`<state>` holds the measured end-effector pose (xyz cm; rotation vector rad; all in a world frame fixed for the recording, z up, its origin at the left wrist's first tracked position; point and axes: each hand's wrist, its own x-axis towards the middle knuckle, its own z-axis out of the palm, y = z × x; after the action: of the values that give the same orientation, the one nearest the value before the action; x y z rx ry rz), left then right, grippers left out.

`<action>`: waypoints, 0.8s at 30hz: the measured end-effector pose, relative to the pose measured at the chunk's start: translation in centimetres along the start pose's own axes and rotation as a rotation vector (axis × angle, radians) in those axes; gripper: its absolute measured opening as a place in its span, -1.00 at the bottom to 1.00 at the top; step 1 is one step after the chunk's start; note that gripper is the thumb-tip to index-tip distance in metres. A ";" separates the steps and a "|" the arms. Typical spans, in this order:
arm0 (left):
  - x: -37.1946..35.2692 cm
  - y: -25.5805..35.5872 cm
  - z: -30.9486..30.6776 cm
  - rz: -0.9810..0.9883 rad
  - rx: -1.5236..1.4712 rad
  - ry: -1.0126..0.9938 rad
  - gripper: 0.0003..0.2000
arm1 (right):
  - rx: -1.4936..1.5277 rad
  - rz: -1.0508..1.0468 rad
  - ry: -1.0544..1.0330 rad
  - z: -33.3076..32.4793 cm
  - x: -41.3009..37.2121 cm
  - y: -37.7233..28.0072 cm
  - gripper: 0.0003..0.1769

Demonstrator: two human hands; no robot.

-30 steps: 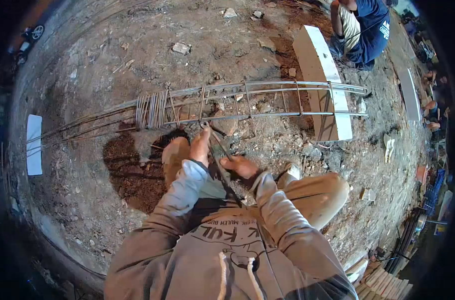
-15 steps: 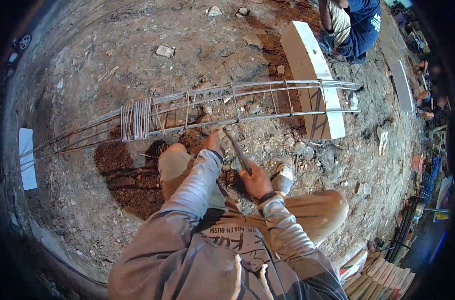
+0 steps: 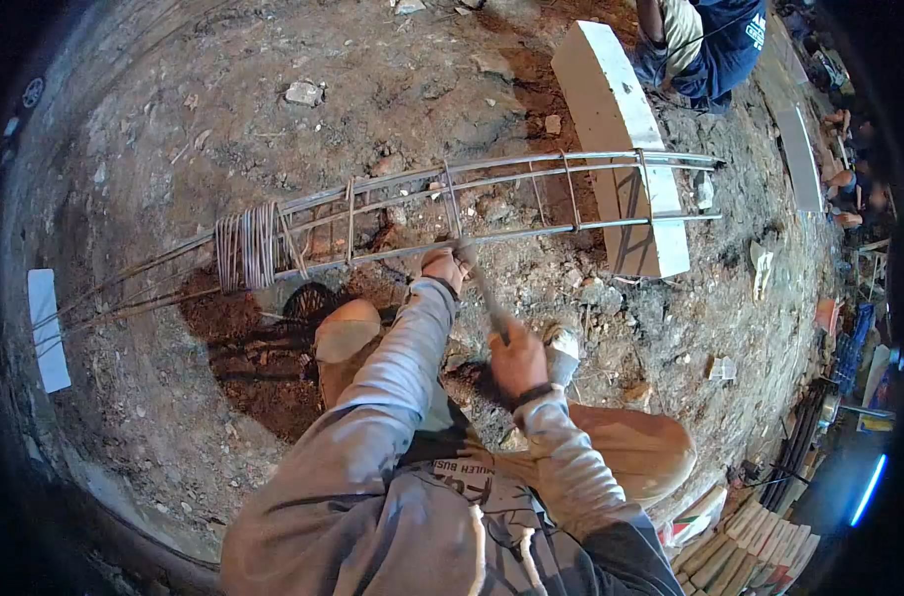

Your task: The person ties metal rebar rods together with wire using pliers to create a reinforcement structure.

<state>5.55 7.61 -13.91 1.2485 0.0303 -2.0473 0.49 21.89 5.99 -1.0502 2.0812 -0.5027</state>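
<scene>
A long cage of steel rebar (image 3: 392, 250) with cross stirrups (image 3: 452, 204) lies across the ground in front of me. My right hand (image 3: 518, 361) is closed around the lower end of a dark, long-handled metal tool (image 3: 487, 296). The tool slants up to the near rod of the cage, its tip close to a stirrup. My left hand (image 3: 445, 268) is closed at that rod, right beside the tool's upper end. What its fingers grip is hidden. A bundle of loose stirrups (image 3: 248, 246) sits around the rods on the left.
A white block (image 3: 616, 119) supports the cage's right end; another white block (image 3: 47, 328) lies under its left end. A person (image 3: 705, 50) crouches at top right. Stones and rubble (image 3: 303, 93) dot the dirt. Stacked pieces (image 3: 755, 551) lie at lower right.
Both hands and the tool have shifted slightly in view, with the left hand now higher and closer to the near rod. My view has tilted a little.
</scene>
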 end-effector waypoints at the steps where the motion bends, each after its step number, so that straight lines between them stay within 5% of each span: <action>1: -0.1 0.0 0.0 0.006 -0.011 0.025 -0.74 | 0.057 0.145 0.112 -0.1 0.4 0.4 -0.59; 3: 0.4 0.0 -0.3 0.012 -0.058 -0.025 -0.77 | -0.055 0.102 0.105 -1.0 0.8 0.8 -0.60; 5: -1.7 1.1 1.7 -0.048 0.104 0.060 -0.77 | -0.064 -0.160 0.028 -2.1 -0.2 -0.4 -0.62; 6: -6.4 3.7 4.1 -0.203 0.014 0.049 -0.75 | -0.073 -0.176 -0.025 -2.0 -0.5 -0.7 -0.60; 9: 5.3 -2.3 -4.3 -0.078 -0.107 -0.185 -0.72 | -0.010 0.041 -0.063 -1.0 0.7 1.1 -0.55; 12: 3.5 -0.8 -2.6 -0.192 -0.250 -0.102 -0.75 | -0.130 0.000 -0.030 -0.9 0.6 -0.6 -0.59; 13: 2.0 -1.1 -2.3 -0.093 -0.133 -0.074 -0.88 | -0.136 -0.038 -0.025 -0.3 -0.6 -0.7 -0.62; 15: 1.0 -0.3 -0.9 0.015 -0.011 -0.077 -0.82 | -0.073 -0.193 -0.004 0.0 -0.2 0.3 -0.65; 21: -1.0 0.9 0.1 -0.090 0.007 -0.014 -0.79 | -0.050 0.044 0.025 0.6 -0.5 -0.1 -0.60; 22: 2.8 0.5 -2.3 -0.204 -0.040 -0.203 -0.81 | -0.035 -0.094 0.041 1.4 -0.8 0.9 -0.56; 23: 0.1 0.5 -1.6 -0.052 -0.118 -0.295 -0.86 | -0.036 -0.071 0.061 2.3 -1.2 1.8 -0.56; 24: -2.0 1.0 -0.3 0.034 0.022 -0.182 -0.84 | -0.005 -0.076 0.101 3.3 -1.8 2.8 -0.54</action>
<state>6.90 8.11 -12.24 1.0636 -0.0979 -2.1282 2.26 24.91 2.88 -1.1309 2.1374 -0.5992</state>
